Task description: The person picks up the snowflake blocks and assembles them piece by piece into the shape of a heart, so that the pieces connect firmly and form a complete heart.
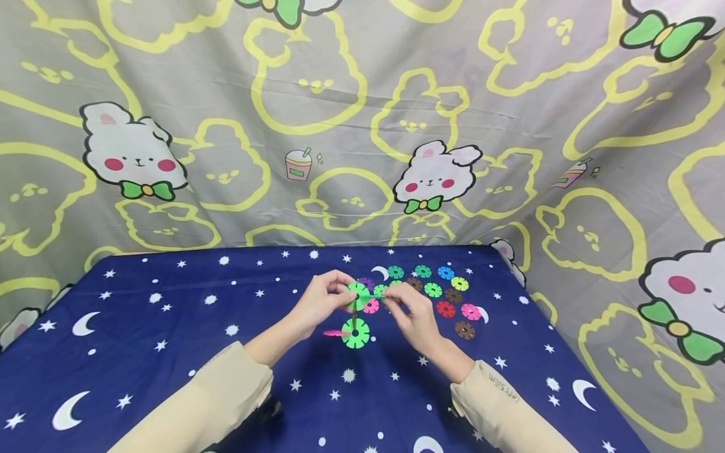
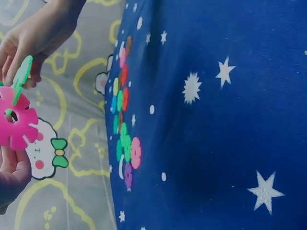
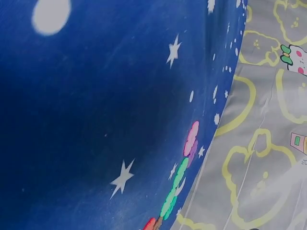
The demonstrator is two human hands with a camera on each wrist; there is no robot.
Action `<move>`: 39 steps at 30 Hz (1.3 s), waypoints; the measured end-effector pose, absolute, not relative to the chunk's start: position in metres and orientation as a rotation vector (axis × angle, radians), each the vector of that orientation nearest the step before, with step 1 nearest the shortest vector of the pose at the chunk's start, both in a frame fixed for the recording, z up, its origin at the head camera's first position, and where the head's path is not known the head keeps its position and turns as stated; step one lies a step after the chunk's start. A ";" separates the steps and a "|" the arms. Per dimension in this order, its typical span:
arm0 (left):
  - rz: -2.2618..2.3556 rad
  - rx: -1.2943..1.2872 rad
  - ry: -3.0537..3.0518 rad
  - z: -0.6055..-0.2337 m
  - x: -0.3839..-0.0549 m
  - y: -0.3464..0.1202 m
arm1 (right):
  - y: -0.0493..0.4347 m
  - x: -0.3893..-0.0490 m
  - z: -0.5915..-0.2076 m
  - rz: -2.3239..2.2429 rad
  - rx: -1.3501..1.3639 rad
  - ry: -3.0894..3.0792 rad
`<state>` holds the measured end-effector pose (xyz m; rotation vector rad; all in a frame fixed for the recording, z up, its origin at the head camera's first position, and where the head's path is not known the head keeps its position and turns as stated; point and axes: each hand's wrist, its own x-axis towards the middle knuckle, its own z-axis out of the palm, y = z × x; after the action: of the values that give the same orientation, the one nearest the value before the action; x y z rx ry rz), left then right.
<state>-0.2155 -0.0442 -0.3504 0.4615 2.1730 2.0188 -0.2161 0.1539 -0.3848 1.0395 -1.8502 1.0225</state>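
Both hands are raised over the table, close together around a joined piece of slotted plastic discs. My left hand (image 1: pixel 323 302) pinches an upper green disc (image 1: pixel 360 298) of that piece. Below it hangs another green disc (image 1: pixel 355 333), with a pink disc (image 1: pixel 333 333) stuck in edge-on and a brown one between. My right hand (image 1: pixel 416 314) pinches a green disc seen edge-on, which meets the upper green disc. In the left wrist view a pink disc (image 2: pixel 24 127) is near the camera, with a green disc (image 2: pixel 22 79) at its edge. Neither hand appears in the right wrist view.
Loose slotted discs lie at the table's back right, among them a blue disc (image 1: pixel 445 272), a yellow disc (image 1: pixel 459 284), a red disc (image 1: pixel 445 309) and a brown disc (image 1: pixel 465 330). A dark blue starry cloth (image 1: pixel 187 352) covers the table. A patterned curtain (image 1: pixel 351 145) hangs behind.
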 end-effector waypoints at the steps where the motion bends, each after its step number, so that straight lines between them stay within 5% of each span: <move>1: 2.006 0.470 2.175 -0.351 -0.215 -0.044 | 0.153 -0.216 -0.384 1.033 1.036 -1.844; 16: 1.775 0.590 2.130 -0.360 -0.214 -0.037 | 0.152 -0.218 -0.390 0.989 1.090 -1.899; 28: 1.753 0.547 2.177 -0.357 -0.215 -0.053 | 0.210 -0.254 -0.413 0.881 0.480 -2.658; 39: 1.682 0.588 2.228 -0.361 -0.215 -0.055 | 0.236 -0.266 -0.435 0.520 0.503 -3.046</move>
<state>-0.2149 -0.0546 -0.3607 0.5884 2.2279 1.6823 -0.2656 0.2363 -0.4347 0.5035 -3.0456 0.5202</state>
